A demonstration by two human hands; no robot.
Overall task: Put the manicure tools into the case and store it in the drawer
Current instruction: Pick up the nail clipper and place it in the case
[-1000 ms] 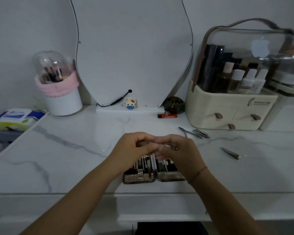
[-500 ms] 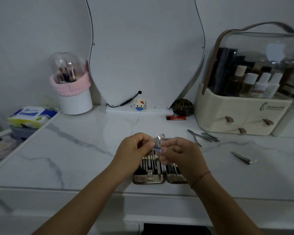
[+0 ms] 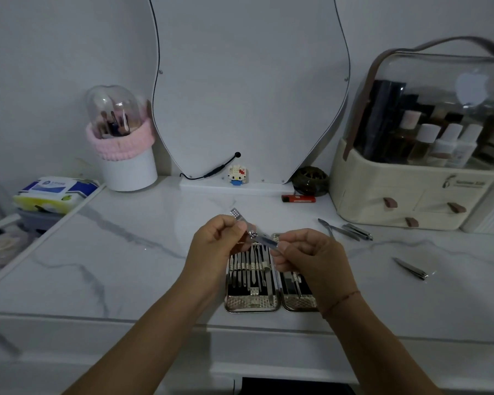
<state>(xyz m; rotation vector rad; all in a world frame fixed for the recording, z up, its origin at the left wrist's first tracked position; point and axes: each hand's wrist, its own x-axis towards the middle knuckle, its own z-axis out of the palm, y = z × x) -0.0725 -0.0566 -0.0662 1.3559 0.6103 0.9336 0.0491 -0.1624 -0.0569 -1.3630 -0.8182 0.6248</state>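
A metal manicure case [image 3: 251,305] lies open near the front edge of the marble top, with several steel tools strapped in its left half. Above it both hands hold one steel nail clipper [image 3: 258,236]. My left hand [image 3: 214,246] pinches its lever, which sticks up to the left. My right hand [image 3: 308,252] pinches the clipper's body. On the marble to the right lie a cuticle nipper [image 3: 335,228], a clipper [image 3: 358,231] beside it, and another clipper [image 3: 410,268] further right.
A mirror [image 3: 248,81] stands at the back with a small toy figure [image 3: 236,175] and a red lighter [image 3: 298,199] at its foot. A cosmetics organiser [image 3: 405,195] with small drawers is back right, a brush holder [image 3: 123,143] back left, a wipes pack [image 3: 56,193] at left.
The clipper's lever has swung up and out to the left between my hands. The hands have drawn slightly apart, and the view has shifted so the scene sits further right.
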